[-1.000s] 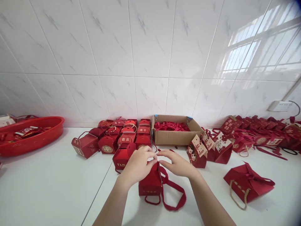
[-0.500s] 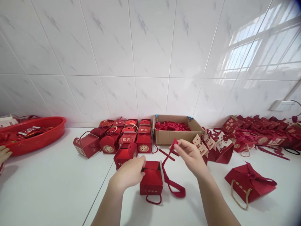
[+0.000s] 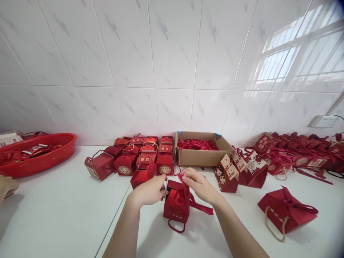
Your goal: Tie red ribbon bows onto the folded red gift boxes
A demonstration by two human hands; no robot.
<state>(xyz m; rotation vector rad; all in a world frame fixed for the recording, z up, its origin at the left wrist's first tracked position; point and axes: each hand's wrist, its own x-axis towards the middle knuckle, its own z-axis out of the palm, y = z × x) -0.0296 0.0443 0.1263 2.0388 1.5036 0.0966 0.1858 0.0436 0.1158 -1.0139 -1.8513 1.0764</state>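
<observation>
Red card box stands upright on the white worktop, low and central, directly between the two hands; front face towards the wearer, turned a little. Long axis hard to call, so much is foreshortened. Left hand comes in from the left, fingers closed on the left wall near the open top. Right hand, fingertips pinched on the ribbon, works above the far right corner; it is the nearer hand to the ribbon, whose loose end trails out right along the worktop. Cord handle droops off the near side. Cardboard carton lies beyond the hands. Against the earlier frame: right hand has moved in from well out to the right, ribbon now crosses the box's right part, and the box sits slightly askew. A co-worker's hand, far left, has come lower beside the red tray.
</observation>
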